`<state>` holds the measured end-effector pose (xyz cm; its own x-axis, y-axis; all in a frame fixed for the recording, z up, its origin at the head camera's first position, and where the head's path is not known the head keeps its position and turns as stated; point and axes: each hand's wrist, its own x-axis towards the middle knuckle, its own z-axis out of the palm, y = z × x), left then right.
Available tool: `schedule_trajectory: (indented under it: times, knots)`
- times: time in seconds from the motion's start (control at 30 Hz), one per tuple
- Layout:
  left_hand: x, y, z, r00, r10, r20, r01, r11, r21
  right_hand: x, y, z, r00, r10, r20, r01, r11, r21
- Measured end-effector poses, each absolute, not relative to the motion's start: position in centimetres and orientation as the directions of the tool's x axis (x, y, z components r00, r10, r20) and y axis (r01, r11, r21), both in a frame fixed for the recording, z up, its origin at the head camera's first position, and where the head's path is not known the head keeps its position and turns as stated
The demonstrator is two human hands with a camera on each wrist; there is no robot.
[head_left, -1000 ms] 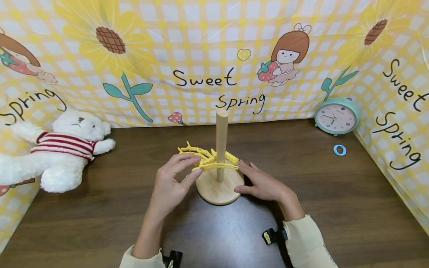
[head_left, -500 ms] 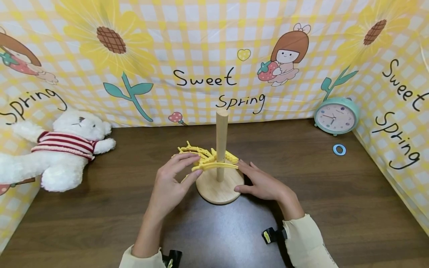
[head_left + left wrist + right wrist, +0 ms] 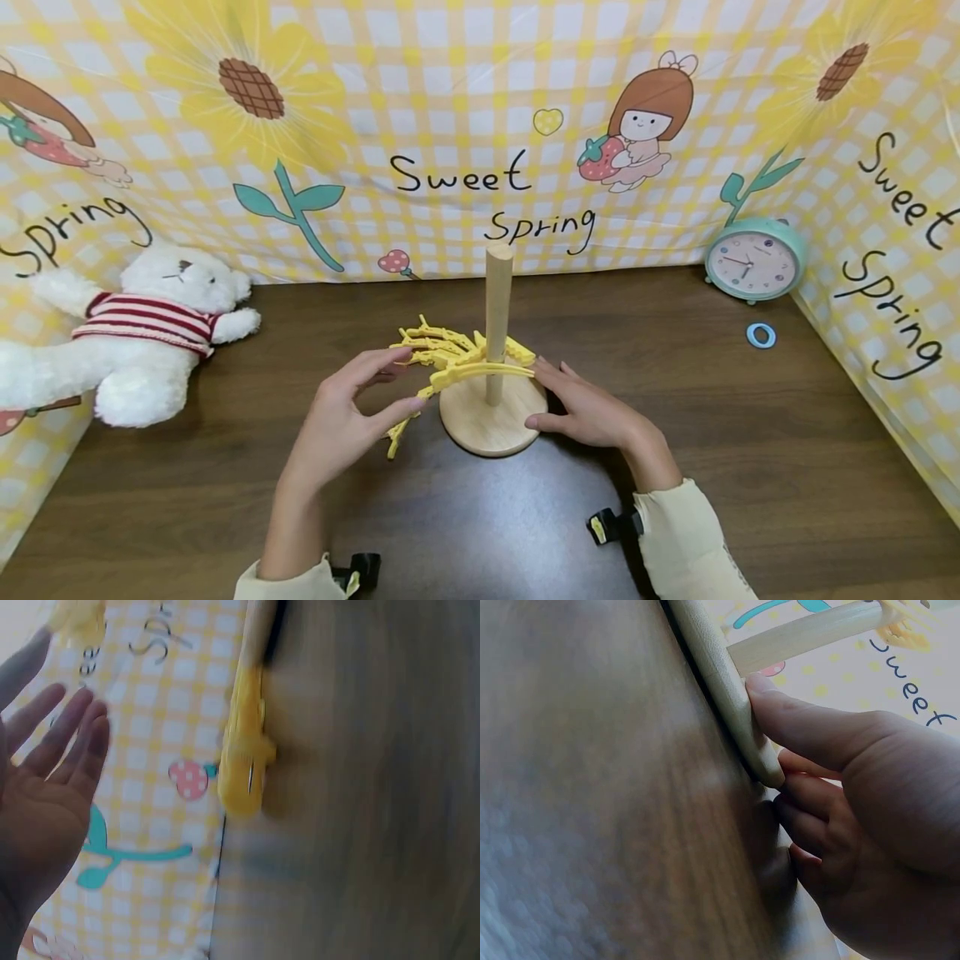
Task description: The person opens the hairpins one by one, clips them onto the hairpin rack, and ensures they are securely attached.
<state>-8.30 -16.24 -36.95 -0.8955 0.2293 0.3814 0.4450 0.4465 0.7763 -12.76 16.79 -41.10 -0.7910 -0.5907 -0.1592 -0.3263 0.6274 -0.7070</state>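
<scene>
A round wooden base (image 3: pixel 487 425) with an upright wooden post (image 3: pixel 498 308) stands on the table. Around the post's lower part is a yellow plastic thing (image 3: pixel 472 369) with several thin, jointed, branching arms; its exact kind is unclear. One arm droops left of the base, partly behind my left thumb. My left hand (image 3: pixel 348 417) is beside these arms, thumb and fingers spread apart, holding nothing. In the left wrist view a rounded yellow end (image 3: pixel 244 772) points away from the post. My right hand (image 3: pixel 855 795) grips the base's right rim, thumb on top and fingers at its edge.
A white teddy bear (image 3: pixel 150 333) in a striped top lies at the left. A mint alarm clock (image 3: pixel 752 261) stands at the back right, a small blue ring (image 3: pixel 761 336) in front of it. A yellow checked cloth (image 3: pixel 450 108) surrounds the brown table (image 3: pixel 637 333).
My left hand has drawn left and slightly down, its fingers parting from the yellow thing. More of its left arms now shows, including a drooping one. My right hand stays at the base.
</scene>
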Motion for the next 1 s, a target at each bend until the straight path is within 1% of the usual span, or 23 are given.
schedule_trajectory:
  times: [0.13,0.33,0.5,0.67,0.8,1.0]
  knots:
    - [-8.4,-17.6,-37.3,-0.932,0.253,0.258,0.354,0.491,0.796,-12.8,16.8,-41.1,-0.790,-0.595,-0.146,-0.337,0.621,-0.707]
    - [-8.5,-19.4,-38.0,-0.957,0.265,0.120,0.245,0.512,0.824,-12.9,16.8,-41.1,-0.790,-0.596,-0.146,-0.344,0.627,-0.699]
    - [-8.5,-20.2,-38.6,-0.957,0.288,0.025,0.185,0.543,0.819,-12.9,16.7,-41.0,-0.794,-0.585,-0.165,-0.324,0.637,-0.699]
    - [-8.7,-20.4,-39.5,-0.937,0.343,-0.061,0.131,0.511,0.850,-12.8,16.7,-41.0,-0.796,-0.582,-0.169,-0.319,0.639,-0.700]
    - [-8.8,-20.5,-40.1,-0.933,0.344,-0.110,0.083,0.499,0.863,-12.8,16.7,-41.0,-0.795,-0.583,-0.167,-0.320,0.638,-0.701]
    - [-8.8,-20.7,-40.5,-0.941,0.315,-0.121,0.062,0.512,0.857,-12.8,16.7,-41.1,-0.796,-0.585,-0.157,-0.328,0.634,-0.701]
